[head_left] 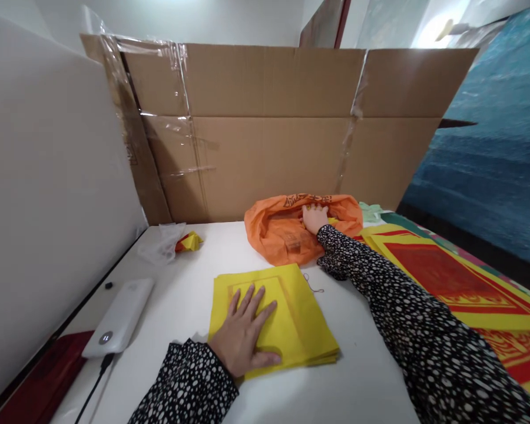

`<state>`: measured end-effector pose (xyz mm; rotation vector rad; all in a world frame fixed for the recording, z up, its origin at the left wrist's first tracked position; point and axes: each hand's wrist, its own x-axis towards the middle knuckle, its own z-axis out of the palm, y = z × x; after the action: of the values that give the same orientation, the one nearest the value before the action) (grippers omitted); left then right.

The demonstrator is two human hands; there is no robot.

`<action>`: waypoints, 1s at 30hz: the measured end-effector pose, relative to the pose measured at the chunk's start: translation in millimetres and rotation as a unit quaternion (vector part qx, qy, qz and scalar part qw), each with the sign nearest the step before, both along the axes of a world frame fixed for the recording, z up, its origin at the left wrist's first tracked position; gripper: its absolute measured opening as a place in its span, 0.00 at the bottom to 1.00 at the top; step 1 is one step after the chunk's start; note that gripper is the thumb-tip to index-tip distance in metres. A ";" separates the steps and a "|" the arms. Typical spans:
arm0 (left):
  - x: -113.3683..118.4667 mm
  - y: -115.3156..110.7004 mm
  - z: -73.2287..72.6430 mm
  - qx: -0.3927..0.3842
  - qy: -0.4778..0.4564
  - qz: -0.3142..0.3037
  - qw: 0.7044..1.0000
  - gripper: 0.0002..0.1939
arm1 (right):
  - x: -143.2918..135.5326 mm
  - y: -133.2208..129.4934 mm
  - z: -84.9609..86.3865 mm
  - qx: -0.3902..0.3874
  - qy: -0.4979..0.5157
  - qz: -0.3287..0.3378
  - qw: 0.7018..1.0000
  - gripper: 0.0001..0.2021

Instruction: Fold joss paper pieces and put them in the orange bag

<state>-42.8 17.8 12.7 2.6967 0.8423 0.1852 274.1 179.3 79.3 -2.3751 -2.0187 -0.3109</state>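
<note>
My left hand (pixel 246 333) lies flat with its fingers spread on a stack of yellow paper sheets (pixel 298 318) on the white table. Farther back, my right hand (pixel 315 218) reaches into the mouth of an orange plastic bag (pixel 274 232). Its fingers point away and partly drop behind the bag's contents, where bits of yellow show. Whether those fingers grip anything is hidden. A thin dark string (pixel 313 285) lies just right of the stack.
A white power bank (pixel 121 315) with a cable and a dark red item (pixel 44 377) are at left. Behind them lies a clear plastic bag (pixel 161 244) beside a folded yellow-red piece (pixel 189 241). Red-and-yellow printed sheets (pixel 450 271) cover the right. Cardboard (pixel 269 147) stands behind.
</note>
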 end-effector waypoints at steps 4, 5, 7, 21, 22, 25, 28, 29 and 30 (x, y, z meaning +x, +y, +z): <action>-0.3 -2.0 3.9 -0.011 -0.010 -0.010 1.000 0.51 | -9.6 -34.9 13.7 0.029 -0.004 0.024 0.999 0.18; -0.4 -3.1 6.0 -0.020 -0.010 -0.021 1.000 0.52 | -13.5 -49.0 16.3 0.029 0.005 0.047 0.998 0.17; -0.7 -6.3 11.5 -0.042 0.000 -0.044 0.998 0.52 | -22.5 -83.4 19.2 0.018 0.034 0.110 0.993 0.16; -1.4 -17.9 37.6 -0.107 -0.007 -0.041 0.993 0.28 | -42.5 -238.0 -40.8 -0.105 0.263 0.388 0.877 0.27; -1.0 -18.8 40.1 -0.109 -0.018 -0.041 0.993 0.25 | -43.8 -238.0 -40.4 -0.100 0.256 0.389 0.879 0.25; 2.2 -22.9 48.3 -0.112 -0.046 -0.044 0.992 0.14 | -48.1 -237.1 -36.5 -0.096 0.238 0.397 0.881 0.20; 4.6 -26.7 53.7 -0.101 -0.042 -0.032 0.993 0.09 | -49.9 -236.9 -32.3 -0.098 0.239 0.396 0.881 0.16; 4.3 -27.4 54.8 -0.092 -0.037 -0.017 0.995 0.11 | -49.7 -237.2 -30.8 -0.096 0.245 0.393 0.881 0.14; 3.2 -27.7 55.8 -0.083 -0.033 0.002 0.996 0.12 | -49.4 -237.8 -28.9 -0.094 0.253 0.390 0.880 0.11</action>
<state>-39.6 -9.9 68.5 2.5200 0.8057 0.1960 224.8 -58.5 50.4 -1.2794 -2.5262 0.4836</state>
